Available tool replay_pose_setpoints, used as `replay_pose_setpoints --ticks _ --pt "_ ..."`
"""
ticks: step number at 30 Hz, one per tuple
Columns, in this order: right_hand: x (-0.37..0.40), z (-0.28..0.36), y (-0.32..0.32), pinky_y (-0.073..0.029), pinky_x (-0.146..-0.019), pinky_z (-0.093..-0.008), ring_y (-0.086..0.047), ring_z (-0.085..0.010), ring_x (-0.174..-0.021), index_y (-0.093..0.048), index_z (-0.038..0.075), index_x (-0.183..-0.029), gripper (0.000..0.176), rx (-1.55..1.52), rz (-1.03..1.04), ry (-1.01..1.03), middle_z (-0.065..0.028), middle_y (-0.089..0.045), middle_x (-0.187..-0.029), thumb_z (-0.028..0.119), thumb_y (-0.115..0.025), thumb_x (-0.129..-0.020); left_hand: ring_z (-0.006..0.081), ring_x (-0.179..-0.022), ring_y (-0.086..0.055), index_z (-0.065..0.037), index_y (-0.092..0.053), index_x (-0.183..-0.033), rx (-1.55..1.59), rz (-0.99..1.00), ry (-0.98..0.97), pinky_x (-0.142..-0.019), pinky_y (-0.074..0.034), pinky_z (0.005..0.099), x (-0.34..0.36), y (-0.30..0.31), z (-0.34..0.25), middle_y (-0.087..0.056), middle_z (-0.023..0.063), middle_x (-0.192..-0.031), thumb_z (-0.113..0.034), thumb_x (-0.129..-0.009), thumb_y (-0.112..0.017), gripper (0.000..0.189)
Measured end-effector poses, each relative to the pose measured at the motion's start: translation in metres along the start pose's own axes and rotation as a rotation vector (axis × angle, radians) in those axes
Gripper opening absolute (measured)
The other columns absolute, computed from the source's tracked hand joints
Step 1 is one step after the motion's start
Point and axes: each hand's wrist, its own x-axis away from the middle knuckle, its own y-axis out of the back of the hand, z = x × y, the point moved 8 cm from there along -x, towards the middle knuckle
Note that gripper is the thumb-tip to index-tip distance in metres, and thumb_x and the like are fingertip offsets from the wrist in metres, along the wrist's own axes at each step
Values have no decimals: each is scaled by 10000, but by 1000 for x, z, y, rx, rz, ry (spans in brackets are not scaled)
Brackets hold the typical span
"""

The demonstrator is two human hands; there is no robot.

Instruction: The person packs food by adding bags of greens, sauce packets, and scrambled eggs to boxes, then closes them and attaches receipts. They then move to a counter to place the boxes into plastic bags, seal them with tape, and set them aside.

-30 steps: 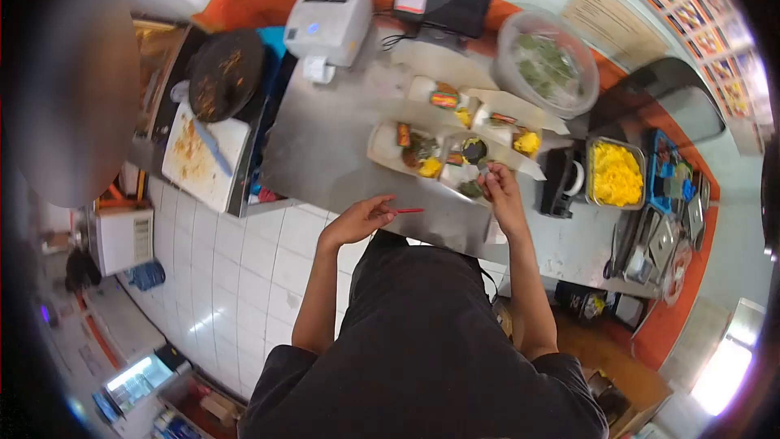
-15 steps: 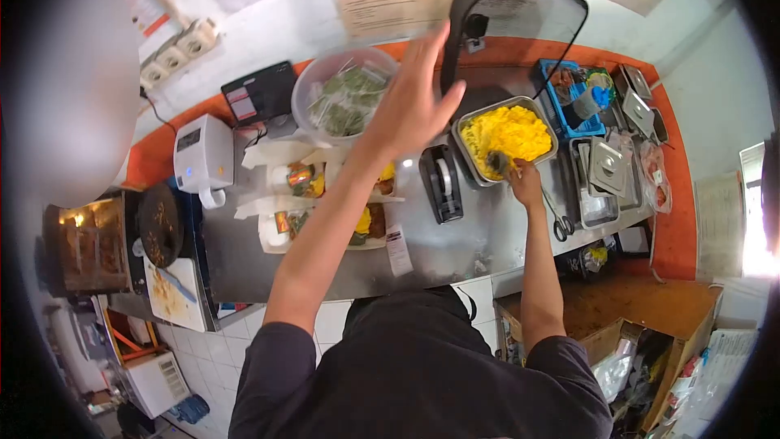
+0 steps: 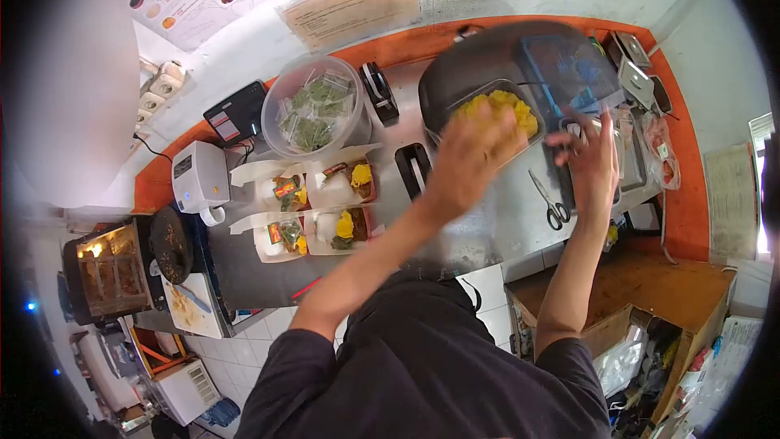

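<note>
A see-through lid with a dark rim (image 3: 455, 61) lies lowered over the metal pan of yellow shredded food (image 3: 512, 106). In front of the pan, my left hand (image 3: 475, 154) is blurred, its fingers stretched out across the view of the food; whether it touches the lid cannot be made out. My right hand (image 3: 597, 167) is raised near the lid's right side, with fingers apart and nothing held. Scissors (image 3: 551, 202) lie on the counter between my hands. No spoon shows in the pan now.
Open food boxes (image 3: 284, 256) with rice and yellow topping stand left, beside a tub of small green-filled packets (image 3: 315, 110). A black tape dispenser (image 3: 412, 169) is left of the pan. A white printer (image 3: 200, 176), a cutting board with knife (image 3: 193, 305) and metal containers (image 3: 638, 85) surround the counter.
The raised lid has come down over the pan. My left hand has moved right and down to the pan; my right hand has let go of the spoon and shifted right. The view has shifted.
</note>
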Motion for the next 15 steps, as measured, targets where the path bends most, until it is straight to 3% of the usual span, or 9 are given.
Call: replay_pose_setpoints --ticks 3,5,7,9,10,11,13,15 --pt "35 -39 70 -465 -538 -278 -668 -199 -746 -437 -3 -1349 447 163 -180 -141 -138 -661 -1026 297 -512 -1026 344 -1241 -530 -110 -555 -1356 210 260 -92 -1055 -425 441 72 -15 -47 -530 120 -1387 -38 -869 -569 493" --pt "61 -81 104 -498 -529 -268 -656 -204 -711 -439 9 -1340 419 114 -202 -262 -96 -652 -921 250 -546 -1013 305 -1245 -538 -133 -525 -1384 521 522 127 -1027 -446 447 132 -22 -47 -565 117 -1343 -64 -893 -531 496" --pt "79 -133 121 -563 -621 -303 -645 -209 -719 -434 -9 -1345 432 86 -208 -417 -109 -630 -980 238 -551 -1010 323 -1088 -627 -101 -548 -1349 548 883 470 -957 -494 416 210 -20 -28 -647 148 -1202 -78 -891 -549 459" --pt "79 -181 132 -593 -735 -355 -647 -234 -786 -377 -34 -1400 512 52 -190 -469 -156 -582 -1113 229 -564 -1002 362 -1013 -636 -99 -602 -1279 576 830 802 -896 -505 435 290 -2 1 -673 165 -1105 -105 -882 -559 399" --pt "68 -218 158 -586 -786 -389 -644 -255 -900 -312 -44 -1453 582 57 -101 -487 -178 -526 -1199 221 -564 -1002 370 -1001 -633 -86 -627 -1212 400 927 882 -875 -505 445 333 6 16 -669 166 -1093 -112 -874 -568 344" --pt "58 -232 163 -571 -832 -363 -636 -259 -923 -277 -60 -1470 631 89 -116 -546 -192 -526 -1226 225 -578 -994 377 -990 -629 -73 -652 -1146 213 1025 977 -855 -505 455 376 21 27 -666 167 -1081 -118 -866 -577 293" --pt "44 -252 163 -550 -883 -329 -649 -265 -973 -279 -91 -1456 636 201 -63 -581 -238 -527 -1279 222 -579 -989 383 -925 -631 -55 -658 -1015 111 859 1237 -832 -501 470 431 63 46 -656 179 -970 -130 -857 -583 190" --pt "25 -313 220 -527 -933 -307 -653 -290 -1046 -277 -120 -1446 631 855 445 -248 -286 -505 -1340 226 -551 -995 396 -947 -606 -44 -621 -1017 -67 699 1325 -806 -500 487 474 98 61 -622 195 -1000 -107 -849 -590 182"
